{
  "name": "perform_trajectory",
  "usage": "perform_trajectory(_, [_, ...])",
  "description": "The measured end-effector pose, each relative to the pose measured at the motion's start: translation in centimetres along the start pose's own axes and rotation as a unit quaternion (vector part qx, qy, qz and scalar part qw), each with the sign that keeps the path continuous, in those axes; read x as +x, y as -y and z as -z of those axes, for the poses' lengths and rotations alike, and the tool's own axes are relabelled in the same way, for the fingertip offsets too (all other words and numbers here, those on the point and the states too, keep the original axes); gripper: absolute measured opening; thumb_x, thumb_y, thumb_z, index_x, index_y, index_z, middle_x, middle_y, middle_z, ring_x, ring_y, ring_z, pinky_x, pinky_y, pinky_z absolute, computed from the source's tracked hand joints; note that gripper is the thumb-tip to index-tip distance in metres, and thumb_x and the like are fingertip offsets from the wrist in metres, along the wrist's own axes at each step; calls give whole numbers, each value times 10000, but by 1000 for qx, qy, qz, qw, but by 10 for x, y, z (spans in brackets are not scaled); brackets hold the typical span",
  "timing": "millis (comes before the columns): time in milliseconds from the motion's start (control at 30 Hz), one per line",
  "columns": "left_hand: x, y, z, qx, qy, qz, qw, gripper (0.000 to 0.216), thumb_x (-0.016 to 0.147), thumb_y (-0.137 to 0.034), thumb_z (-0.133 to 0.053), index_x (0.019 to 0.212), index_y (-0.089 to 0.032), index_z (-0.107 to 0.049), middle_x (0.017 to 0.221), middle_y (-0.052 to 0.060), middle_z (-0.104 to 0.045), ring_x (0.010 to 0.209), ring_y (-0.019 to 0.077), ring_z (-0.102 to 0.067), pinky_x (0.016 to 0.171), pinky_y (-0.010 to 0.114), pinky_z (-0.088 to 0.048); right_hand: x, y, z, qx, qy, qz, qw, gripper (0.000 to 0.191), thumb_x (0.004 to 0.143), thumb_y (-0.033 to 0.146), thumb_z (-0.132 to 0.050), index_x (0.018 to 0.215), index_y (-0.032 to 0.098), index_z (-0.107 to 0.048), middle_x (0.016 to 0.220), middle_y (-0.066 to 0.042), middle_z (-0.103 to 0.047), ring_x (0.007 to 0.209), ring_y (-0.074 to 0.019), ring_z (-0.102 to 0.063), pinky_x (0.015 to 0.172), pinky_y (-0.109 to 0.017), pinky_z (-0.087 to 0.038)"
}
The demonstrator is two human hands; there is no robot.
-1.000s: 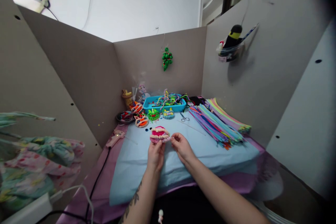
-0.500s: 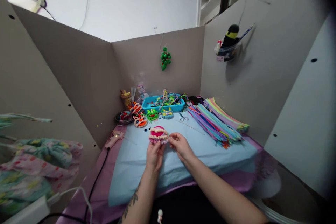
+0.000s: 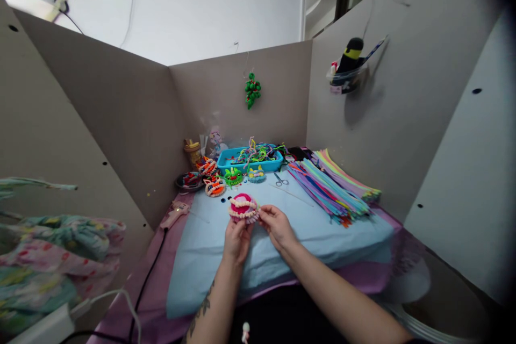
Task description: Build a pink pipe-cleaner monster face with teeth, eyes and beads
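Observation:
Over the blue cloth point(image 3: 201, 274), a round pink and cream pipe-cleaner craft point(image 3: 243, 207) is held up. Its open, mouth-like front shows magenta inside, with cream bumpy rims. My left hand point(image 3: 237, 239) grips it from below, thumb on the lower rim. At its right edge the fingers of my right hand point(image 3: 277, 224) are pinched together; whether they hold a small end of the craft is too small to make out. Just behind lie small dark round pieces point(image 3: 223, 200), an orange craft point(image 3: 215, 188), a green one point(image 3: 233, 176) and a light-blue one point(image 3: 256, 174).
A blue tray point(image 3: 226, 165) of tangled pipe cleaners stands at the back. Scissors point(image 3: 281, 179) and a thin stick point(image 3: 292, 193) lie near bundled pipe cleaners point(image 3: 328, 188). Left are a dark bowl point(image 3: 189, 181) and a pink glue gun point(image 3: 176, 214) with a black cord. Grey panels surround the table.
The pink craft has tilted a little, showing more of its magenta inside and its lower rim. Both hands stay nearly in place. The whole view has shifted slightly.

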State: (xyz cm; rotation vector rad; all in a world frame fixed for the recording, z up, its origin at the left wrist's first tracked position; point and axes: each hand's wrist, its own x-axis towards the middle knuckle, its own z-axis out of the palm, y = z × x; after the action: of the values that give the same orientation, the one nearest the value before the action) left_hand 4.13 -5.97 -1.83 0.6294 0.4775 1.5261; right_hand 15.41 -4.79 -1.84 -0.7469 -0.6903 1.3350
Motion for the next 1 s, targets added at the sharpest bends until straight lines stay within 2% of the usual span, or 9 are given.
perform_trajectory(233, [0,0,0,-3,11,-4,1000,362,668,-125,-715,1020,-166,-640,1041,72,-691,965,182,-638,892,298,-476,-2,1,-2,1,-10,20,1000,303,521,319,-804,706,188,-603,631,34,-593,550,-98,-516,537,-228,-424])
perform_trajectory(467, [0,1,1,6,33,-5,999,458,685,-122,-707,1123,-198,-594,1117,74,-663,1059,211,-604,965,343,-433,-4,5,-4,-23,-14,24,999,282,543,323,-770,697,189,-574,594,39,-563,523,-103,-499,508,-227,-397])
perform_trajectory(733, [-1,4,-2,31,33,-24,999,508,662,-129,-723,1141,-215,-578,1133,73,-655,1101,230,-579,999,377,-404,-2,5,-1,-105,-35,73,991,253,582,331,-748,690,176,-578,581,37,-543,534,-107,-466,492,-220,-361])
perform_trajectory(1000, [-3,3,-6,56,29,-20,998,545,665,-145,-732,1173,-228,-553,1153,75,-646,1075,219,-595,952,349,-437,2,13,2,-167,-8,99,981,235,587,359,-744,639,173,-610,574,17,-575,538,-126,-474,526,-248,-373])
